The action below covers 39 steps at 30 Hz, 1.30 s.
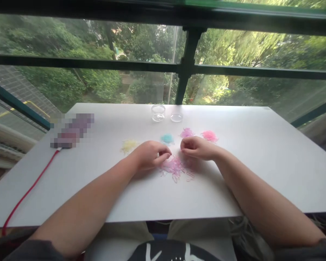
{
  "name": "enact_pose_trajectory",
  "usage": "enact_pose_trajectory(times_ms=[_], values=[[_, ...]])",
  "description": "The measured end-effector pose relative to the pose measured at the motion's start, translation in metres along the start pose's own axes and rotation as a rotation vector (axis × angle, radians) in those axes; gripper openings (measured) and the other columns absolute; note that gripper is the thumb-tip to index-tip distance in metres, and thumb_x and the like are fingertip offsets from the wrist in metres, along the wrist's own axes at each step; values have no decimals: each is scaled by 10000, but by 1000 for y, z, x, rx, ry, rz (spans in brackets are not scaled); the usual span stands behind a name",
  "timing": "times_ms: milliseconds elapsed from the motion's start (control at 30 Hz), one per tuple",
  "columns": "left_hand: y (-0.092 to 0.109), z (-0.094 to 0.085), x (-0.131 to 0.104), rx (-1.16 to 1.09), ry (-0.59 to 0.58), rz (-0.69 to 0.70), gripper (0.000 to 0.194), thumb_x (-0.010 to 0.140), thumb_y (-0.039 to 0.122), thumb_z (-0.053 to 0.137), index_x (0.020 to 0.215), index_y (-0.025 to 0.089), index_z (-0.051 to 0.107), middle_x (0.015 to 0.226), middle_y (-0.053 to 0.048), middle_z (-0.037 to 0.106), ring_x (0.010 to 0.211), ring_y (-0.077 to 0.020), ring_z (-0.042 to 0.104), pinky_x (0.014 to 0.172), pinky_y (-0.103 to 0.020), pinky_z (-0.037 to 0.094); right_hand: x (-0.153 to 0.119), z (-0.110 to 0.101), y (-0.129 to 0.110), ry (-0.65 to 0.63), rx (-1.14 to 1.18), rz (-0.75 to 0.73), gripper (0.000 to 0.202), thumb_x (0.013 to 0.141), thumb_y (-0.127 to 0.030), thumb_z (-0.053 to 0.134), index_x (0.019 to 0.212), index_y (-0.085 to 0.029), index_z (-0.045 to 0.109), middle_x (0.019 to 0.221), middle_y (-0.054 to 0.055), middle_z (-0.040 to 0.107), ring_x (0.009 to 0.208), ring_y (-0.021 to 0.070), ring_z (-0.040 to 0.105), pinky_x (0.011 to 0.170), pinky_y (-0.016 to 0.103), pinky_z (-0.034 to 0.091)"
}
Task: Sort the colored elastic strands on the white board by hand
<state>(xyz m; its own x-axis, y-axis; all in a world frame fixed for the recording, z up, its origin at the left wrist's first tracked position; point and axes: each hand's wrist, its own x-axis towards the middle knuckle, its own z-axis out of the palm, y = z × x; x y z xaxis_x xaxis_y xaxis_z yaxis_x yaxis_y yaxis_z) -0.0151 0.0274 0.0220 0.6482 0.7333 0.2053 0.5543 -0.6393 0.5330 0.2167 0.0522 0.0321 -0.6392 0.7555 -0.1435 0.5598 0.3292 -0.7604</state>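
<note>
Small pink and purple bands lie in a loose, mixed pile [175,166] on the white table. My left hand [152,154] is at the pile's upper left edge, thumb and forefinger curled toward each other; whether a band is between them is too small to tell. At the pile's upper right, my right hand [196,148] is closed in a pinch, its contents too small to make out. Beyond the hands are separate heaps: yellow [129,145], turquoise [167,138], purple [187,132] and bright pink [209,136].
Two clear round containers, one taller [158,113] and one shallow [176,116], stand near the back edge of the white table [260,145]. A blurred-out object [72,131] with a red cable [32,186] lies at the left. Windows rise behind.
</note>
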Motion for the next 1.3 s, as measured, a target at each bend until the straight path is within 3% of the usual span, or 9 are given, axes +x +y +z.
enact_pose_trajectory(times_ms=[333,633,800,1067,1300], values=[[0,2,2,45,33,8,180,762,199,513,868,188,658,791,-12,662,708,-119,579,656,-225,438,-10,13,9,86,-38,-69,84,735,-189,508,789,-164,568,642,-3,547,559,95,469,515,211,358],[-1,1,2,72,28,42,181,757,172,506,872,183,645,800,-25,637,735,-133,564,689,-245,447,-14,10,6,84,-99,-125,181,766,-150,468,860,-174,621,781,31,644,679,125,561,622,235,417],[-2,1,2,73,7,39,187,768,179,496,880,181,646,810,-31,636,732,-133,566,686,-247,450,-14,9,7,166,-216,-98,224,752,-131,466,876,-188,645,793,30,659,686,131,571,631,239,418],[-1,5,4,110,6,85,253,793,207,501,1011,210,632,979,-63,598,933,-184,532,852,-329,433,-14,13,3,130,-345,-124,139,707,-159,563,804,-185,659,728,22,631,618,113,523,583,227,386],[2,7,5,104,-54,132,258,811,193,482,1019,210,633,1007,-68,578,952,-181,517,879,-324,421,-11,17,3,130,-336,-232,118,745,-135,518,784,-173,623,754,38,612,683,131,525,649,250,390]])
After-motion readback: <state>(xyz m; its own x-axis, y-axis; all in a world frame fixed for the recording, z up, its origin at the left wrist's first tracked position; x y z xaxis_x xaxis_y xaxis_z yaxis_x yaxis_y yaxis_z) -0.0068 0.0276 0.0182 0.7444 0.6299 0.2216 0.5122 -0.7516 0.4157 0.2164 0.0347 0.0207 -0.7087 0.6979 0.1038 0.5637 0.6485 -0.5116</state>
